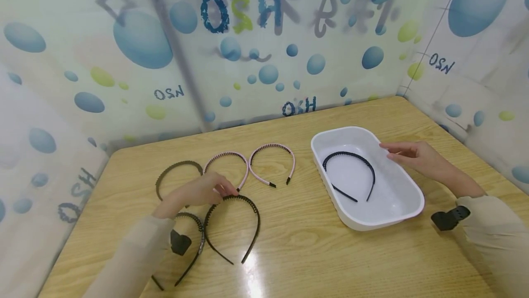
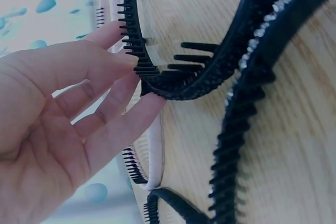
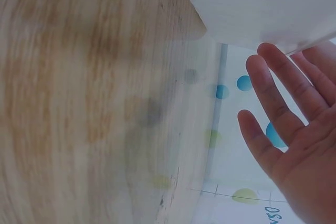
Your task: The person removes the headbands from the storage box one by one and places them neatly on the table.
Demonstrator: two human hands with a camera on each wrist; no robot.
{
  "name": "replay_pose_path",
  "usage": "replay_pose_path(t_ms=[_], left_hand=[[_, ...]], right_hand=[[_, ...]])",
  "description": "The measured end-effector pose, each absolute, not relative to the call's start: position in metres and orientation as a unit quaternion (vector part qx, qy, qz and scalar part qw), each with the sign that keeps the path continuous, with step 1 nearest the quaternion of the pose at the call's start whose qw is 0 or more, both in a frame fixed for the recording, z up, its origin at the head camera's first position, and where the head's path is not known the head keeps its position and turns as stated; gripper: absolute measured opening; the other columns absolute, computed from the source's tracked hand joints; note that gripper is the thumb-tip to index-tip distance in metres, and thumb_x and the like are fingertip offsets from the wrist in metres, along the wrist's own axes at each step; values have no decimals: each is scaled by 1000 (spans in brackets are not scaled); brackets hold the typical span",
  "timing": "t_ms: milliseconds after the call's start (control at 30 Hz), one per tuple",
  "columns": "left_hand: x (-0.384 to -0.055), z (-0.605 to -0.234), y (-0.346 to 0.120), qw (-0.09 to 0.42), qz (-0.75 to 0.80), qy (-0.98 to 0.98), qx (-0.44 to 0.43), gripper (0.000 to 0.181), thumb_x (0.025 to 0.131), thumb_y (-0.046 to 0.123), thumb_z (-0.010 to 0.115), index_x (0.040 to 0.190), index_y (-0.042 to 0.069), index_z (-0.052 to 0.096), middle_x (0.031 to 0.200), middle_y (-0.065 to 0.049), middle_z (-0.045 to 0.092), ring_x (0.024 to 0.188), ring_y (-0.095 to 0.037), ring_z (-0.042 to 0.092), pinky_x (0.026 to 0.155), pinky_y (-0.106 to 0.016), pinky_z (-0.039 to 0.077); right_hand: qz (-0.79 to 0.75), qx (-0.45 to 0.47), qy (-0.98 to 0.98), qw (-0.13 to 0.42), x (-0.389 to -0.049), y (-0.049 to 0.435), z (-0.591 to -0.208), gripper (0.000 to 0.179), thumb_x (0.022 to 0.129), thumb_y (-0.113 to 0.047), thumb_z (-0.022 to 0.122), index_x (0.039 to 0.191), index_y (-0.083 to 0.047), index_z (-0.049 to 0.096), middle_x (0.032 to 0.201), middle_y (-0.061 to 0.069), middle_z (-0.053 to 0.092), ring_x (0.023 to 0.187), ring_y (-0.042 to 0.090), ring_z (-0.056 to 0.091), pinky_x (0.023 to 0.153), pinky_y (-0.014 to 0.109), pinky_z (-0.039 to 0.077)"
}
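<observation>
My left hand point(image 1: 200, 191) pinches the top of a black toothed headband point(image 1: 257, 215), thumb on one side and fingers on the other; the left wrist view shows the teeth against the thumb. The band's two ends point toward me. My right hand point(image 1: 419, 158) is at the right rim of a white plastic tray point(image 1: 407, 217), its fingers point(image 3: 281, 69) fairly straight beside the tray wall. Inside that tray lies another black headband point(image 1: 374, 174), one side of it against the left wall.
Two pink headbands point(image 1: 294, 160) lie behind my left hand, with a dark headband point(image 1: 158, 181) to their left. Nearer me is a black headband with glittery trim point(image 1: 201, 243), partly covered by my left wrist. The wooden table point(image 1: 297, 256) meets bubble-patterned sheeting point(image 1: 264, 91) behind.
</observation>
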State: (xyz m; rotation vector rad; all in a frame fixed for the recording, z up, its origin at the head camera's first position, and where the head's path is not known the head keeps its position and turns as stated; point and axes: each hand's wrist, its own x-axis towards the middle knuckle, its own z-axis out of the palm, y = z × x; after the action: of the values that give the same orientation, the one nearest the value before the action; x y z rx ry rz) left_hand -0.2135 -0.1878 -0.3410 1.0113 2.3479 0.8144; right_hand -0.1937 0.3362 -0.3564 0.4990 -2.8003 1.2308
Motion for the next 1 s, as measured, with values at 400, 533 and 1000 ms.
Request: replay_pose_path(t_ms=[400, 533, 1000], left_hand=[[-210, -345, -187, 216, 303, 860, 348, 35, 76, -18, 55, 104, -1, 66, 105, -12, 63, 93, -25, 58, 78, -31, 50], [-210, -346, -187, 220, 306, 861, 341, 34, 77, -17, 56, 104, 0, 66, 105, -11, 62, 93, -24, 57, 76, -28, 49], [-207, -347, -188, 202, 295, 864, 353, 34, 76, -17, 55, 103, 1, 68, 104, -11, 63, 92, -24, 58, 76, -29, 50]], right_hand=[[396, 160, -904, 21, -194, 336, -357, 37, 92, -17, 57, 123, 3, 55, 119, 4, 58, 89, -12, 52, 71, 14, 48], [397, 161, -903, 21, -194, 336, -357, 38, 92, -17, 57, 123, 3, 55, 117, -4, 57, 89, -12, 52, 71, 14, 48], [398, 155, -904, 17, -194, 337, -356, 38, 92, -18, 57, 124, 3, 55, 117, -8, 56, 90, -13, 51, 71, 14, 48]])
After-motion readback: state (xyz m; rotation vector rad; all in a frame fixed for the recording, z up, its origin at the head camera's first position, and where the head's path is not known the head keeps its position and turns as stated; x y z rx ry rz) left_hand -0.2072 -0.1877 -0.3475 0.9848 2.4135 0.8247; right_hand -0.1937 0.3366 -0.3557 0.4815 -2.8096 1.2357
